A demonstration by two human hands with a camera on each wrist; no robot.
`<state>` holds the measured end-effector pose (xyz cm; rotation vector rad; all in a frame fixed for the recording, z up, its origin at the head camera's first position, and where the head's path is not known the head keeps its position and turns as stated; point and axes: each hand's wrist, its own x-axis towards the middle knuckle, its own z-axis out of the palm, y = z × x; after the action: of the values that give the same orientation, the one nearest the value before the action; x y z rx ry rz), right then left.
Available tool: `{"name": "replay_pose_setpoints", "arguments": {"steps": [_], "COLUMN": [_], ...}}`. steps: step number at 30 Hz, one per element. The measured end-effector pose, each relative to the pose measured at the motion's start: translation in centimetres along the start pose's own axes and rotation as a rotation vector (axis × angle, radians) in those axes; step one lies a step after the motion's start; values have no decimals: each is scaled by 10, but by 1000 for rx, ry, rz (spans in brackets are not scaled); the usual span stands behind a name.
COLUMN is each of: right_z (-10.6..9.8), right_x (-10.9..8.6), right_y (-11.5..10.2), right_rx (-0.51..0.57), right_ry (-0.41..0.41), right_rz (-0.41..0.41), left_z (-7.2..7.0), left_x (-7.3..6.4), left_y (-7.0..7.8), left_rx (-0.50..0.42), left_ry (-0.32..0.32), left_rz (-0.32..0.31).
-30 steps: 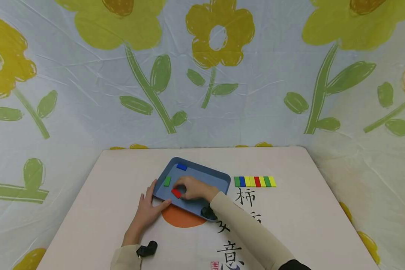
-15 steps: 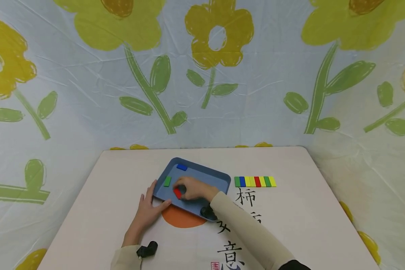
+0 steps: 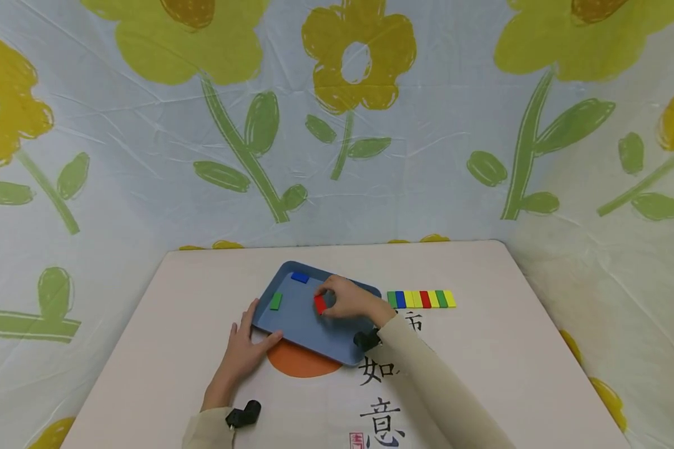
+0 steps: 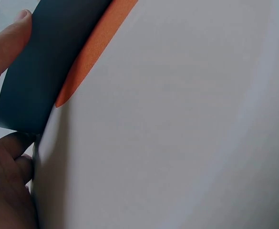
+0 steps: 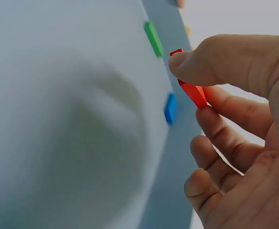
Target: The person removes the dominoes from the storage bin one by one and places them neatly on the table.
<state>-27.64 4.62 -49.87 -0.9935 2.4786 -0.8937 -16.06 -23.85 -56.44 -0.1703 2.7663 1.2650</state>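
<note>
My right hand (image 3: 351,298) pinches a red domino block (image 3: 320,305) between thumb and fingers, above the middle of a blue tray (image 3: 314,344). In the right wrist view the red block (image 5: 194,93) stands tilted between thumb and fingertips. A green block (image 3: 276,301) lies in the tray's left part, and a blue block (image 3: 300,277) near its far wall. My left hand (image 3: 246,349) rests against the tray's near-left corner, thumb and forefinger spread along its two sides. In the left wrist view the thumb (image 4: 13,40) lies against the tray's dark outer wall (image 4: 48,62).
Right of the tray, a row of green, blue, yellow and red blocks (image 3: 421,299) lies side by side on the pale table (image 3: 505,349). Printed black characters (image 3: 383,424) and an orange shape (image 3: 303,363) mark the table top. Flowered cloth (image 3: 438,112) hangs behind.
My right hand has lifted the red block from the tray's near-left part and carried it right and away from me. The left hand stays at the tray's corner.
</note>
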Motion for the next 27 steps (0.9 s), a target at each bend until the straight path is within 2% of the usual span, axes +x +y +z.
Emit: {"name": "replay_pose_setpoints", "arguments": {"steps": [6, 14, 20, 27], "right_z": [-23, -43, -59, -76], "right_x": [-30, -75, -107, -138], "right_y": [19, 43, 68, 91], "right_rx": [17, 58, 27, -18], "right_ry": [93, 161, 213, 269], "right_rz": [21, 81, 100, 204], "left_z": [2, 2, 2, 1], "left_x": [1, 1, 2, 1], "left_y": [-1, -3, -3, -2], "left_rx": [-3, -10, -10, -6], "left_ry": [9, 7, 9, 7], "left_rz": [15, 26, 29, 22]}}
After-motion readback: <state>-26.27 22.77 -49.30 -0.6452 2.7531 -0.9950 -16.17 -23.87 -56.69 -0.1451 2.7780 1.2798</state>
